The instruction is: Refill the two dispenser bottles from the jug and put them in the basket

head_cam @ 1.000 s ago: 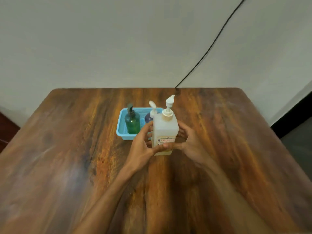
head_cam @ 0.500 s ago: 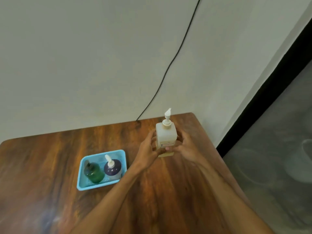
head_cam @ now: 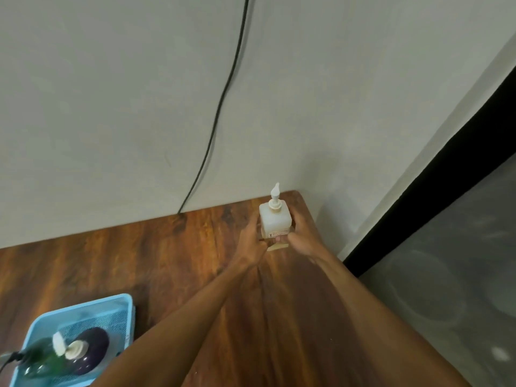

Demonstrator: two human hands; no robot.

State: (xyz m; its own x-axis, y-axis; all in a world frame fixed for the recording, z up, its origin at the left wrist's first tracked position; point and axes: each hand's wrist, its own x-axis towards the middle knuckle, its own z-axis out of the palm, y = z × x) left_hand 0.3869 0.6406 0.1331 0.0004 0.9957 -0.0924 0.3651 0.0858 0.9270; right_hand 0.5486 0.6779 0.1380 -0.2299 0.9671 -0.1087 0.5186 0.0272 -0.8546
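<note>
Left hand (head_cam: 251, 241) and right hand (head_cam: 303, 236) grasp the upright white pump bottle (head_cam: 275, 222) from either side, fingers curled round its lower body. Well left of the grip and nearer the camera, the blue basket (head_cam: 122, 300) holds 2: green bottle (head_cam: 42, 358), purple bottle (head_cam: 92, 350).

The left hand (head_cam: 251, 243) and right hand (head_cam: 304, 238) covered the lower half of the white pump bottle (head_cam: 275, 220) and most of its label, whose print was too small to read. Their fingertips lay out of sight behind it. The blue basket (head_cam: 128, 319) ran off the bottom edge, and the green bottle (head_cam: 42, 361) and dark bottle (head_cam: 93, 350) inside were blurred, the green one's pump clipped at the left edge.
</note>
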